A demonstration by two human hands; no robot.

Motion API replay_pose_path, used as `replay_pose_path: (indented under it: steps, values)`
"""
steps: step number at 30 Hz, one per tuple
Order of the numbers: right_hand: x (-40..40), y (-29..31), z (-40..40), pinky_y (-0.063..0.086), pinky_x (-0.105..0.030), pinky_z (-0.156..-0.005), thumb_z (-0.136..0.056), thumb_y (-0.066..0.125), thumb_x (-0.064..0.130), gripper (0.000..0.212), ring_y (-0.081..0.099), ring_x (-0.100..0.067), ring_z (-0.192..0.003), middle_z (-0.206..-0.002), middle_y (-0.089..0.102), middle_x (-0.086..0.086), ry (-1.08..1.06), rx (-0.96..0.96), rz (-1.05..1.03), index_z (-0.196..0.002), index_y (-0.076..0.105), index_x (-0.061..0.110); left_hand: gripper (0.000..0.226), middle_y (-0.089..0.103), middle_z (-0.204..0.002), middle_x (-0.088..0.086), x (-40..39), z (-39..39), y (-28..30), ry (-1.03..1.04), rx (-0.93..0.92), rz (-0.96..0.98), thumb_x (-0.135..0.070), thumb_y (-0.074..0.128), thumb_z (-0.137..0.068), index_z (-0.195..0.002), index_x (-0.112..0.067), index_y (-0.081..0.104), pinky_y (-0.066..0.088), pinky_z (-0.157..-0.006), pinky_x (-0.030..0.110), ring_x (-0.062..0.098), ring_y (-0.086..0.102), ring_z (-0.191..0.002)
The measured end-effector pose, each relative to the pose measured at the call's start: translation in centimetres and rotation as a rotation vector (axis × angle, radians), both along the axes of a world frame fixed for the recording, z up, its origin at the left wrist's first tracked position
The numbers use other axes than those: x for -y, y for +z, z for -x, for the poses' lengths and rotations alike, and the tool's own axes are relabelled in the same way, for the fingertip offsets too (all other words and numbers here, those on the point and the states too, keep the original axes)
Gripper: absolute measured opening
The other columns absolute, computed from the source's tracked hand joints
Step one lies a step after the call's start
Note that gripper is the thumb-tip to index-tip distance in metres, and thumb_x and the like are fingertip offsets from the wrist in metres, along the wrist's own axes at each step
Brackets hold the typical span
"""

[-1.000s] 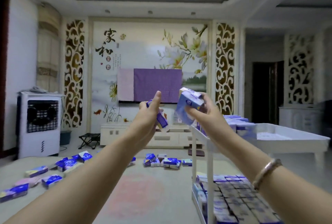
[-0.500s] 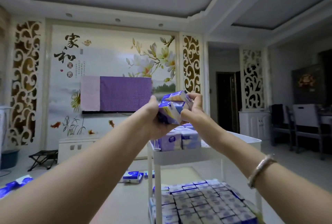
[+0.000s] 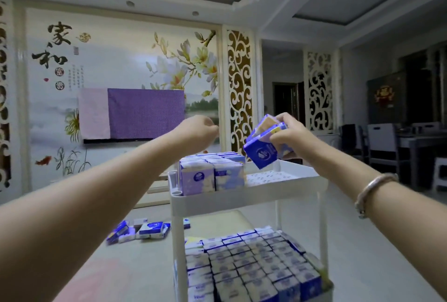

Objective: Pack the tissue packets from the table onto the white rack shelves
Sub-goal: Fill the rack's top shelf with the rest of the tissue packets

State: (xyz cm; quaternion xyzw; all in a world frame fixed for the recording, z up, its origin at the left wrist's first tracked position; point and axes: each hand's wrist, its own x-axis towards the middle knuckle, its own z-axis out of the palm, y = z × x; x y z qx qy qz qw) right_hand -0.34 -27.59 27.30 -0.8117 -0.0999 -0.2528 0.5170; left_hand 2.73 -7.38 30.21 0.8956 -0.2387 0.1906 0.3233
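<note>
- Nearest, at the bottom centre of the frame, the lower shelf (image 3: 254,267) of the white rack (image 3: 177,224) is packed wall to wall with upright tissue packets, so by my reading that tier is done.
- Above it, the top shelf (image 3: 273,177) holds a block of packets (image 3: 211,172) on its left side; its perforated right half is bare.
- Over that bare half, the right hand (image 3: 289,138) grips a small stack of tissue packets (image 3: 264,145), tilted, lowest corner just above the shelf rim.
- The left hand (image 3: 199,131), centre frame, is loosely curled and appears to hold nothing.
- Step in hand: placing this stack on the top shelf. The next move calls for righting the packets and setting them down tight against the standing block.
- Farther back, at lower left, loose packets (image 3: 142,230) lie on the counter (image 3: 121,265), yet to be fetched.
</note>
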Motion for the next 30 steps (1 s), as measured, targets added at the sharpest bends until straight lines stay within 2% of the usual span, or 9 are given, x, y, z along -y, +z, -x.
replay_pose_path:
  steps: [3,7,14,17,20,23,25,27,30]
  values:
    - [1.1,0.1,-1.6,0.048,-0.034,-0.068,-0.075,0.061,0.007,0.03,0.06,-0.026,-0.092,-0.098,0.06,-0.009,-0.128,-0.125,0.274,-0.099,0.049,0.021,0.036,0.062,-0.122,0.005,-0.3,-1.6,-1.0,0.025,-0.026,-0.254,-0.029,0.043,-0.099,-0.127,-0.012,0.059,0.04,-0.08,0.021,0.014,0.051,-0.096]
    - [-0.1,0.2,-3.6,0.045,-0.029,-0.065,-0.078,0.064,0.008,0.033,0.058,-0.022,-0.087,-0.101,0.059,-0.011,-0.104,-0.288,0.482,-0.105,0.047,0.018,0.038,0.056,-0.134,0.002,-0.1,-3.7,-2.2,0.02,-0.127,-0.381,-0.034,0.045,-0.097,-0.131,-0.02,0.056,0.039,-0.098,0.026,0.015,0.053,-0.112]
    - [-1.3,-1.8,-7.3,0.046,-0.024,-0.078,-0.082,0.046,-0.011,0.075,0.052,-0.02,-0.098,-0.128,0.044,-0.019,0.189,-0.421,0.218,-0.141,0.015,0.023,0.044,0.057,-0.13,0.004,0.4,-5.8,-2.9,-0.012,-0.288,-0.398,-0.047,0.039,-0.073,-0.104,-0.023,0.058,0.036,-0.102,0.035,0.023,0.053,-0.122]
    - [-0.8,-2.2,-7.0,0.052,-0.025,-0.083,-0.081,0.043,-0.015,0.061,0.057,-0.022,-0.106,-0.121,0.052,-0.015,0.3,-0.511,0.048,-0.133,0.028,0.011,0.041,0.057,-0.131,0.005,0.4,-6.0,-3.1,-0.009,-0.265,-0.412,-0.049,0.037,-0.072,-0.099,-0.024,0.055,0.036,-0.104,0.034,0.022,0.054,-0.117]
    - [-0.5,-2.2,-6.5,0.049,-0.02,-0.073,-0.076,0.046,-0.006,0.049,0.063,-0.012,-0.089,-0.101,0.065,-0.004,0.286,-0.563,0.209,-0.122,0.048,0.011,0.053,0.064,-0.119,0.008,0.3,-5.9,-3.2,-0.013,-0.228,-0.419,-0.048,0.031,-0.065,-0.095,-0.016,0.062,0.04,-0.105,0.041,0.024,0.059,-0.105]
    - [-0.2,-1.9,-6.3,0.04,-0.033,-0.094,-0.064,0.056,0.016,0.084,0.053,-0.018,-0.113,-0.126,0.055,-0.003,0.113,-0.559,0.343,-0.143,0.029,0.021,0.058,0.063,-0.119,0.007,0.3,-5.7,-3.1,-0.012,-0.209,-0.438,-0.048,0.031,-0.066,-0.101,-0.014,0.064,0.041,-0.104,0.042,0.023,0.058,-0.104]
    - [-0.4,-1.8,-6.1,0.035,-0.043,-0.102,-0.07,0.056,0.013,0.088,0.045,-0.023,-0.124,-0.137,0.046,-0.001,0.09,-0.477,0.369,-0.146,0.018,0.038,0.057,0.062,-0.121,0.007,0.4,-5.6,-3.0,-0.009,-0.211,-0.442,-0.047,0.033,-0.071,-0.106,-0.014,0.064,0.041,-0.105,0.041,0.026,0.057,-0.113]
    - [-0.8,-1.9,-5.9,0.035,-0.046,-0.106,-0.08,0.052,0.007,0.079,0.043,-0.022,-0.126,-0.138,0.044,0.001,0.121,-0.479,0.409,-0.146,0.023,0.04,0.053,0.063,-0.117,0.008,0.4,-5.5,-3.0,-0.006,-0.217,-0.428,-0.047,0.034,-0.071,-0.102,-0.014,0.063,0.041,-0.104,0.041,0.027,0.057,-0.111]
    - [-1.1,-2.2,-6.0,0.043,-0.041,-0.101,-0.084,0.048,0.0,0.069,0.051,-0.02,-0.11,-0.128,0.051,-0.004,0.137,-0.478,0.421,-0.141,0.033,0.036,0.054,0.064,-0.118,0.005,0.3,-5.3,-3.0,-0.001,-0.244,-0.401,-0.048,0.037,-0.076,-0.11,-0.017,0.064,0.042,-0.104,0.04,0.022,0.059,-0.108]
